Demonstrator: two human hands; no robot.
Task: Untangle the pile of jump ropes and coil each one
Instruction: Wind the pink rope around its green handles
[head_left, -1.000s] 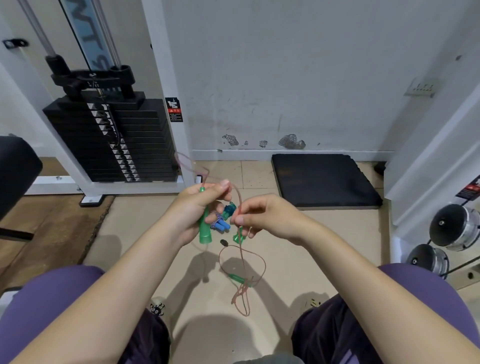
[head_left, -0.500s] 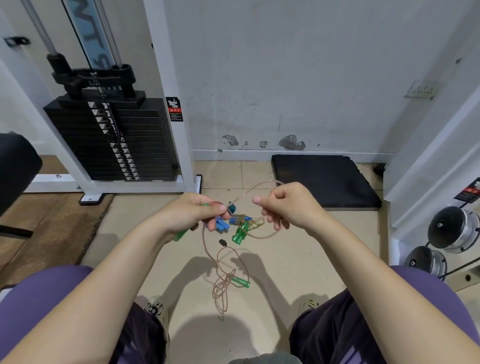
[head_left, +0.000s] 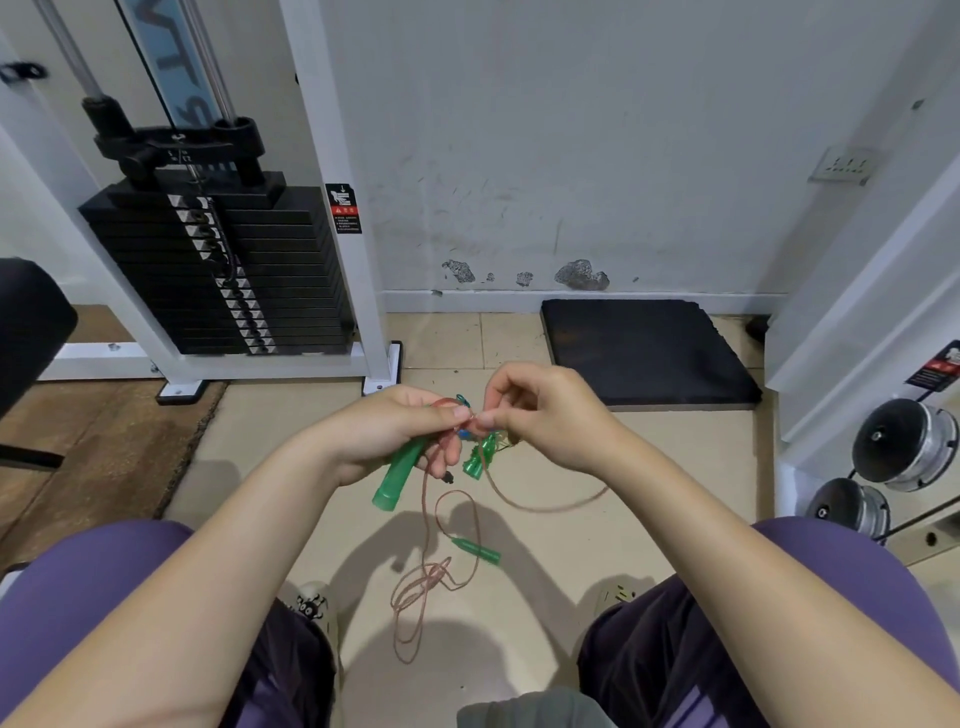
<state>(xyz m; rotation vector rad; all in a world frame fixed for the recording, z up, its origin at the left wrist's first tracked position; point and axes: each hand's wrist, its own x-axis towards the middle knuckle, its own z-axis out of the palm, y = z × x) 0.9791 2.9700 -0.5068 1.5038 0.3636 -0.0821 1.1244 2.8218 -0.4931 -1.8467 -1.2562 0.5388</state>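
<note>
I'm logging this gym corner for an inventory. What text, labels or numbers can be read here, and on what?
Nothing can be quoted with confidence.
Black-and-red warning sticker on the white machine post: print too small.
Large pale letters on the blue-grey upright panel: cropped and angled, unreadable.
Black-and-red label on the white frame at right: blurred.
Silver tags on the black weight stack: illegible.

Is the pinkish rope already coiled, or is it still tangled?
Still tangled. The pinkish rope hangs in loose, crossing loops from the left hand and right hand, knotted among green handles.
</note>
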